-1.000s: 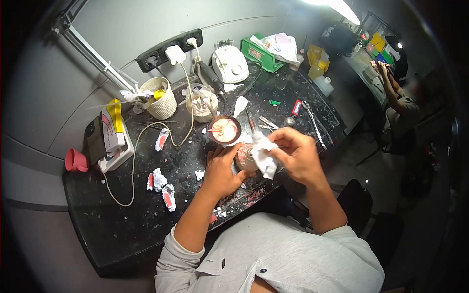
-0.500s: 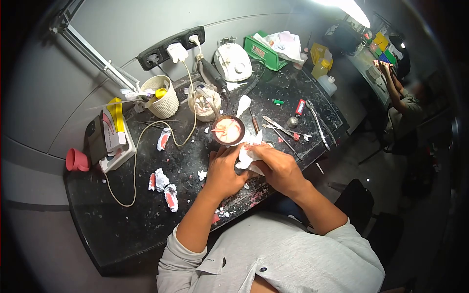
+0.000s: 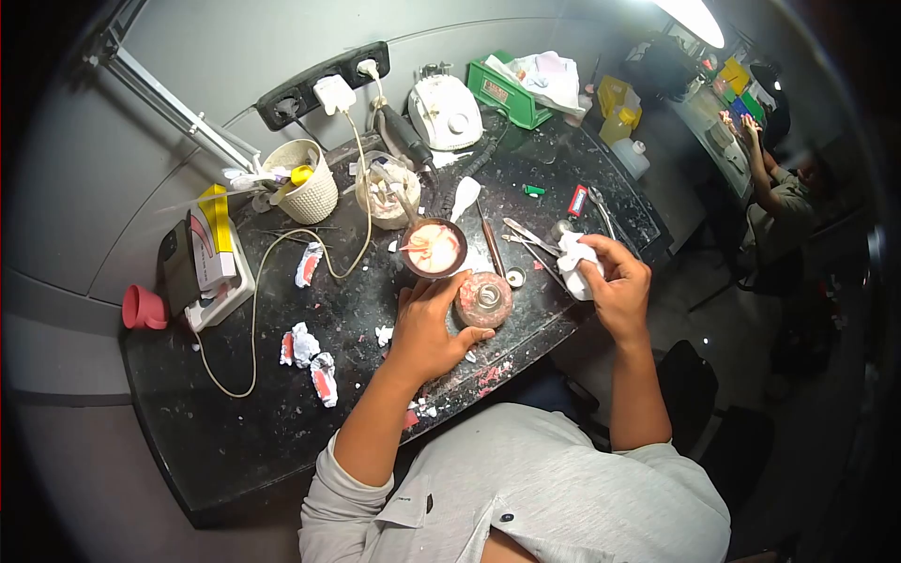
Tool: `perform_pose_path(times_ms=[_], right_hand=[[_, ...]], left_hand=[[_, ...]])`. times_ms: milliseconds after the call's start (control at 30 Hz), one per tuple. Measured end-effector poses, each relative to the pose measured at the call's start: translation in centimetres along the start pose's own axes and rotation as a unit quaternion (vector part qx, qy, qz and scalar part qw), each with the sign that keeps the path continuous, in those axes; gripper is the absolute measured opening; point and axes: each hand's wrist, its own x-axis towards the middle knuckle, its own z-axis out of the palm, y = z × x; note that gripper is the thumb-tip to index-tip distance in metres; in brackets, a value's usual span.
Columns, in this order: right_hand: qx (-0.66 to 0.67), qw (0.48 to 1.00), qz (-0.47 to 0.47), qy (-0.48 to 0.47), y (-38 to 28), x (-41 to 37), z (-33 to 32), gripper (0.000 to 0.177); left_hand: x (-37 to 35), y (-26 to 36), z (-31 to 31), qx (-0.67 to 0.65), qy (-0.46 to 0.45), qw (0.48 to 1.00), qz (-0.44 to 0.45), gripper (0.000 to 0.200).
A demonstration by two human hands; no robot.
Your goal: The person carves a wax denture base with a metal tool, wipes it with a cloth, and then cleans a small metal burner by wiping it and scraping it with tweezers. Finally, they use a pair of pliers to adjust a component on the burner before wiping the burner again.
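Note:
My left hand (image 3: 430,330) curves round the near left side of a round glass alcohol lamp (image 3: 487,313), thumb and fingers against the glass. Pink bits speckle the lamp, and its neck faces up. Lifted off to the right, my right hand (image 3: 619,289) pinches a crumpled white tissue (image 3: 575,266) above some metal tools. Just beyond my left fingers sits a small dark pan (image 3: 462,251) holding pinkish-white, wax-like material. A little white ring-shaped piece (image 3: 515,278) lies right of the lamp.
White-and-pink moulded pieces (image 3: 324,379) lie at left. Behind stand a wicker-look cup (image 3: 314,199), a tub (image 3: 389,211), a white control unit (image 3: 446,113) and a green bin (image 3: 507,94). A cable (image 3: 258,328) loops over the bench. Another person (image 3: 774,192) works far right.
My right hand has moved right with the tissue, away from the lamp. The lamp's top now shows. My left hand stays nearly in place beside it.

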Motion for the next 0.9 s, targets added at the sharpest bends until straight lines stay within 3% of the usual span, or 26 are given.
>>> perform_pose_path(times_ms=[67,133,233,300,367,433,600,900], right_hand=[[-0.009,1.0,-0.01,0.009,1.1,-0.1,-0.5,0.033],[-0.163,0.985,-0.048,-0.003,-0.6,0.0,-0.8,0.045],[-0.138,0.986,-0.091,0.0,-1.7,-0.5,0.4,0.054],[-0.051,0.99,-0.123,-0.046,-2.3,-1.1,2.0,0.055],[-0.053,0.979,-0.151,-0.124,-3.7,-1.9,3.7,0.056],[-0.039,0.976,-0.161,-0.143,-3.6,-2.6,5.9,0.061],[0.005,0.977,-0.16,-0.141,-3.2,-2.8,7.9,0.038],[-0.032,0.972,-0.162,-0.164,-3.5,-2.3,4.4,0.036]], left_hand=[[0.0,0.0,0.0,0.006,-0.003,1.0,0.004,0.083],[0.0,0.2,0.0,0.004,0.024,1.0,0.015,0.083],[0.1,0.2,0.0,0.015,0.02,1.0,0.018,0.084],[0.1,0.3,-0.1,0.011,0.02,1.0,0.017,0.084],[0.1,0.3,0.0,0.009,0.018,1.0,0.018,0.083],[0.1,0.1,0.0,0.003,0.022,1.0,0.022,0.082],[0.0,0.1,-0.1,0.003,0.02,0.999,0.027,0.081],[0.0,0.3,-0.2,0.002,0.001,1.0,0.013,0.083]])
